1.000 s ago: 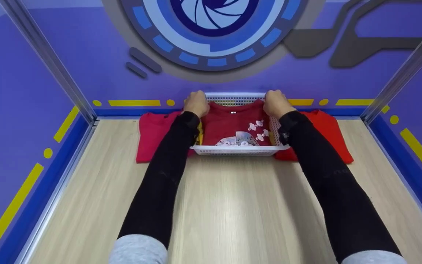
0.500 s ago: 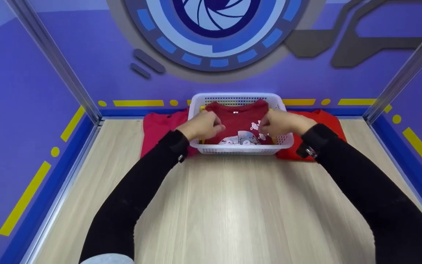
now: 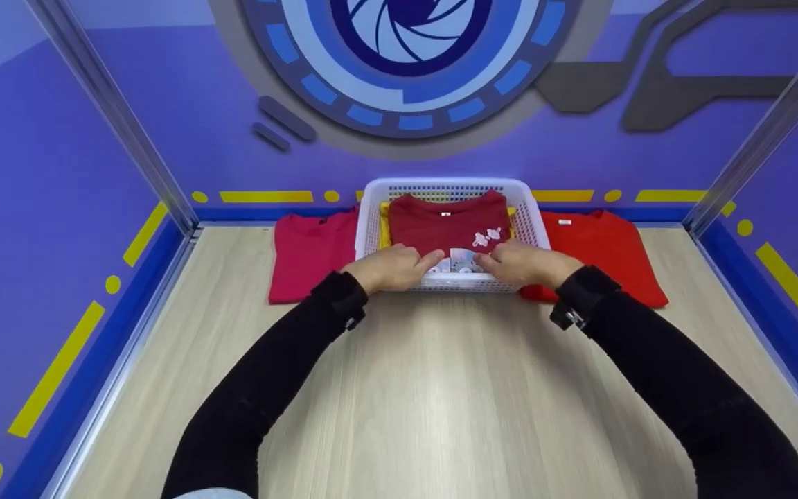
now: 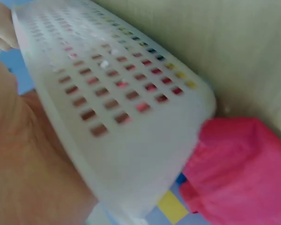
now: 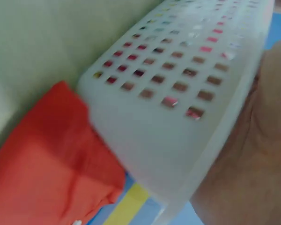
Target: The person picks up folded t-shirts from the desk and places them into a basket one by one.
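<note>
Purple-walled booth, pale wooden bench (image 3: 433,402) — both hands at the near rim of the white basket (image 3: 536,229), upper centre of the frame.

Going left to right: a folded pink-red shirt (image 3: 309,253) lies flat on the bench just left of the basket, partly tucked under it; the left hand (image 3: 392,269) curls over the basket's front edge, the wrist view showing the palm against the perforated wall (image 4: 131,108); a dark red printed shirt (image 3: 444,225) already sits folded inside, with a strip of yellow beneath it — so the packing looks partly done; the right hand (image 3: 524,265) grips the same rim; a folded orange-red shirt (image 3: 596,246) lies to the right, outside. By my reading, the two flanking shirts are left to do; nothing blocks either.
</note>
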Available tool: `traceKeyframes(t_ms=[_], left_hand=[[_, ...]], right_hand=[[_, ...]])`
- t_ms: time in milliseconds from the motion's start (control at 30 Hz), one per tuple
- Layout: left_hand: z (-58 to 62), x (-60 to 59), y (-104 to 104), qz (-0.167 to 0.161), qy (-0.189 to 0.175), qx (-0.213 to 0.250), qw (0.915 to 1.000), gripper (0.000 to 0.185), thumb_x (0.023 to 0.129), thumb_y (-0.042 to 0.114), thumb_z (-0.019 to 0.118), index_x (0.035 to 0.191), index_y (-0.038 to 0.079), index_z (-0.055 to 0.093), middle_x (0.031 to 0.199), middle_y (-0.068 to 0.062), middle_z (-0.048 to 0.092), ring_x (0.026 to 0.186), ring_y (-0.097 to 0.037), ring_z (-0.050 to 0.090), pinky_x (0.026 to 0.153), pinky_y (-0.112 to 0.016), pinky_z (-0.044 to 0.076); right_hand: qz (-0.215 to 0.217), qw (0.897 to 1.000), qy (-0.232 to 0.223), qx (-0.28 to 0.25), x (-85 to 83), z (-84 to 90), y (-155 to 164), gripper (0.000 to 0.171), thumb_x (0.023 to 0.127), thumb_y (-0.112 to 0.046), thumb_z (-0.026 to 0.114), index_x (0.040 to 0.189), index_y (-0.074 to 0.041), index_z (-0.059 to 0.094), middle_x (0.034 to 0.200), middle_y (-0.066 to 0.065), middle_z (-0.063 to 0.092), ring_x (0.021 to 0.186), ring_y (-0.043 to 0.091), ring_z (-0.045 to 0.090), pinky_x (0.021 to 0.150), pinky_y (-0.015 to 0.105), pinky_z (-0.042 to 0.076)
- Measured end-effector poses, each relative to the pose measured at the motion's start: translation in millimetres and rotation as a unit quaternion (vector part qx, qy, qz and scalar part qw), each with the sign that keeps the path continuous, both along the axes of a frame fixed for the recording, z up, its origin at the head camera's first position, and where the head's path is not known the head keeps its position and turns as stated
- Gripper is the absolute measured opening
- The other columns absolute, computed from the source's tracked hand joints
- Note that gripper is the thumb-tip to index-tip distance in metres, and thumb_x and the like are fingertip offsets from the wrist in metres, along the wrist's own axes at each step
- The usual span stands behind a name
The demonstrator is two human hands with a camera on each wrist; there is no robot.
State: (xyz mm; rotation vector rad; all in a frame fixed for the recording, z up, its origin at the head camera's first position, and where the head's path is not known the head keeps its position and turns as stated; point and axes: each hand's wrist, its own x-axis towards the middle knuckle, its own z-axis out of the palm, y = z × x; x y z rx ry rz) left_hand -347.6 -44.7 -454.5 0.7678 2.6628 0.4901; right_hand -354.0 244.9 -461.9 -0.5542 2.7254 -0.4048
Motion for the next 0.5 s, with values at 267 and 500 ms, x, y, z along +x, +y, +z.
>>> traceKeyframes(t_ms=[267,500], left_hand=[[15.5,44.3,16.1,-0.034,0.209,0.114,0.9707,0.027,0.113,0.033,0.063,0.112,0.012,0.081,0.099,-0.001,0.076,0.098,-0.02,0.073,0.093,-0.038,0.061],[8.6,82.2,26.8,-0.055,0.211,0.143,0.9655,0.021,0.112,0.028,0.064,0.11,0.015,0.081,0.091,0.002,0.071,0.086,-0.015,0.065,0.081,-0.033,0.058]], right_hand=[[0.054,0.97,0.175,-0.159,46.8,19.5,-4.8,0.029,0.109,-0.022,0.068,0.083,-0.012,0.074,0.063,-0.005,0.048,0.058,0.013,0.048,0.062,0.029,0.046],[0.082,0.965,0.158,-0.195,87.5,5.1,-6.9,0.024,0.106,-0.019,0.075,0.083,-0.013,0.074,0.065,-0.006,0.05,0.059,0.008,0.046,0.06,0.024,0.044]])
